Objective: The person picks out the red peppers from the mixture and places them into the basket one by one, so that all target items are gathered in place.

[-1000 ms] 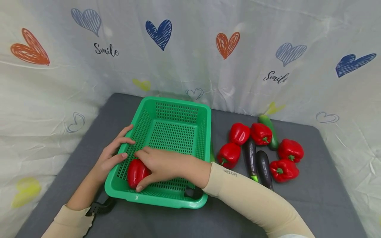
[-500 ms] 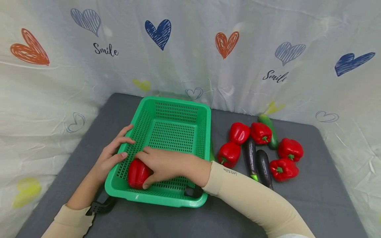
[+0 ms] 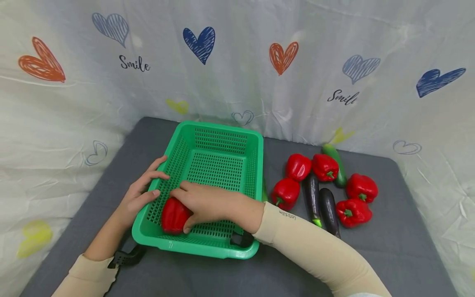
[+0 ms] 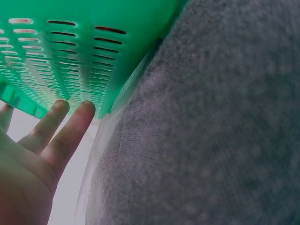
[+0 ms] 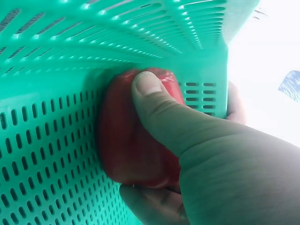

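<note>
In the head view a red bell pepper (image 3: 174, 216) lies in the near left corner of a green plastic basket (image 3: 208, 249). My right hand (image 3: 204, 202) grips it from the right, thumb on the near side and fingers on the far side. The right wrist view shows the thumb across the pepper (image 5: 136, 136) and fingertips beneath it, close against the perforated basket wall (image 5: 56, 126). My left hand (image 3: 142, 192) rests at the basket's left rim with fingers spread. In the left wrist view, fairly straight fingers (image 4: 70, 136) touch the basket's outer side (image 4: 70, 51).
Right of the basket lie several more red bell peppers (image 3: 285, 193), two dark eggplants (image 3: 328, 212) and a green cucumber (image 3: 335, 161). Something green (image 3: 264, 192) shows beside the basket's right wall. A printed curtain (image 3: 237, 82) hangs behind the grey tabletop (image 3: 222, 276).
The pepper has turned and shifted slightly right within the basket corner, with my right thumb moving along with it. My left hand keeps its place on the rim.
</note>
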Tool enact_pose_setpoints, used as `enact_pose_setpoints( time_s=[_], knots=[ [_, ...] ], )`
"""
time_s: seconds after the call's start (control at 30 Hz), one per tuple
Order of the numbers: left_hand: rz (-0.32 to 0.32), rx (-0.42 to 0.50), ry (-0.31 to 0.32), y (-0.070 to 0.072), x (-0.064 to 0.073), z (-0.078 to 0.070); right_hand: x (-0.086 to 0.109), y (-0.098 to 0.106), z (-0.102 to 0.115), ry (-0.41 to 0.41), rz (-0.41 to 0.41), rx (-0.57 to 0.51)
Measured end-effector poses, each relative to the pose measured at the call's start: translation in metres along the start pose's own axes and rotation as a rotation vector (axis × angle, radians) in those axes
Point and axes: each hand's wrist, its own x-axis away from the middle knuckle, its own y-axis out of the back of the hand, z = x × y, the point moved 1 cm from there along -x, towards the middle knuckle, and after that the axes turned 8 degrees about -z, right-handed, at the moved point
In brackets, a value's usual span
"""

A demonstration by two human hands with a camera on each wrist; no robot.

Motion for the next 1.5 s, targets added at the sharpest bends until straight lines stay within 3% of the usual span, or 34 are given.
enact_pose_setpoints(
  time_s=[0.13, 0.37, 0.87, 1.5],
  knots=[
    [0.003, -0.002, -0.012, -0.001, 0.0, -0.004, 0.0, 0.0, 0.001, 0.008, -0.017, 0.028],
    [0.005, -0.008, -0.013, -0.002, 0.0, -0.008, -0.001, 0.001, 0.0, 0.025, -0.005, -0.063],
    [0.008, -0.008, -0.014, 0.0, -0.001, -0.006, 0.0, 0.001, -0.003, 0.013, -0.026, -0.079],
    [0.009, -0.027, -0.017, -0.001, 0.0, -0.005, 0.019, 0.023, -0.003, 0.014, -0.186, -0.205]
  ],
)
